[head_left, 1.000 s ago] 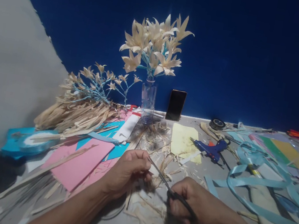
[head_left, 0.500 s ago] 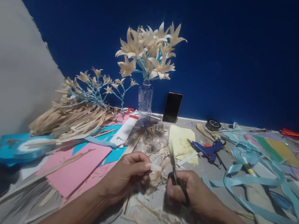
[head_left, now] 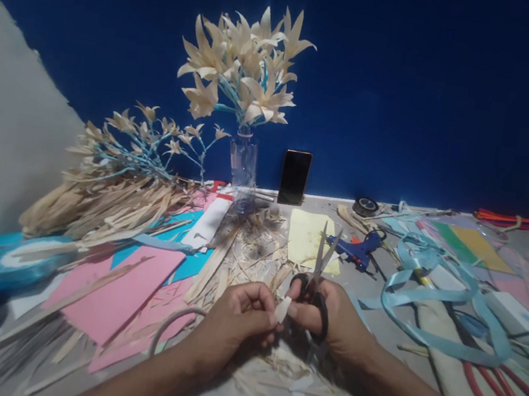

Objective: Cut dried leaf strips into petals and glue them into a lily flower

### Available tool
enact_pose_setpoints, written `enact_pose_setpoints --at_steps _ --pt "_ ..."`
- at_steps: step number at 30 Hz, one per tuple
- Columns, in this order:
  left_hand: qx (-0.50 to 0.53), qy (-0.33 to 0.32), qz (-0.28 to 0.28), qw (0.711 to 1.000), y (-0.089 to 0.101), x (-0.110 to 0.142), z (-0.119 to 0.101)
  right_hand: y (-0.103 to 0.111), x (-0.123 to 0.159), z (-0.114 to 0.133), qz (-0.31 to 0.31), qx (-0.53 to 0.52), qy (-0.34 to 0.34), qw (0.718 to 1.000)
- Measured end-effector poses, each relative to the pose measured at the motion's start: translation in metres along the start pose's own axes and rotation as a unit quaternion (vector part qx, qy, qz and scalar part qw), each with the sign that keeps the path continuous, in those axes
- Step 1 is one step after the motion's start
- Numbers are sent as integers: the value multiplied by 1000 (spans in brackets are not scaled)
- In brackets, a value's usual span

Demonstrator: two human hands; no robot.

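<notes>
Directions are read from the two hands, with 12 o'clock straight ahead. Left hand (head_left: 243, 326): fingers curled nearly closed, thumb and fingertips pinching a small, pale cream, petal-like piece (head_left: 281, 310). The piece sits between the hands, at 3 o'clock of the left fingertips. Right hand (head_left: 333, 318): partly curled around a pair of black-handled metal scissors (head_left: 316, 273), thumb reaching to the piece; whether it presses on it cannot be determined. The blades stand apart in a narrow V, pointing to about 12 o'clock.

Surroundings: at 12 o'clock, a pale yellow paper sheet (head_left: 303, 235) and, farther off, an upright black phone (head_left: 294, 177); between 1 and 2, a dark blue glue gun (head_left: 362, 249); at 3, loops of light blue ribbon (head_left: 422, 349); at 9, pink paper sheets (head_left: 126, 296); at 11, a clear bottle (head_left: 244, 162) bearing large cream flowers (head_left: 248, 53).
</notes>
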State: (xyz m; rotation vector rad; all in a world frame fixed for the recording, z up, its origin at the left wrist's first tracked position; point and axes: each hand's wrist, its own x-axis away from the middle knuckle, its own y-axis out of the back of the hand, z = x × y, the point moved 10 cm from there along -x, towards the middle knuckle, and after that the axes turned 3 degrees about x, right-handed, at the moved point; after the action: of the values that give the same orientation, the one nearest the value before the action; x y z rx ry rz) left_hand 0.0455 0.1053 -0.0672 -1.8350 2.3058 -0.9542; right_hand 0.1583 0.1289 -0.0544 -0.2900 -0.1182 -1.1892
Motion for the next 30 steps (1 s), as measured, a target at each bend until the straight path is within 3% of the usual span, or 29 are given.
enact_pose_setpoints --at_steps 4,12,15,18,24,30 --pt "-2 -7 -15 1000 0 0 2 -3 0 -1 -1 -40 8 999" --pt "4 -6 1 1000 -9 5 1 -1 1 1 -38 -8 4 999" --pt "-6 -21 -18 1000 -4 4 -3 -1 1 3 -42 14 7 999" --pt "21 -50 -50 997 5 3 -10 -11 3 -1 -9 16 -2 1000" --pt "114 -84 -118 983 25 2 -18 -45 10 -32 122 45 -61 990" --pt "113 -107 -120 981 26 3 -24 -44 6 -45 135 102 -44 985"
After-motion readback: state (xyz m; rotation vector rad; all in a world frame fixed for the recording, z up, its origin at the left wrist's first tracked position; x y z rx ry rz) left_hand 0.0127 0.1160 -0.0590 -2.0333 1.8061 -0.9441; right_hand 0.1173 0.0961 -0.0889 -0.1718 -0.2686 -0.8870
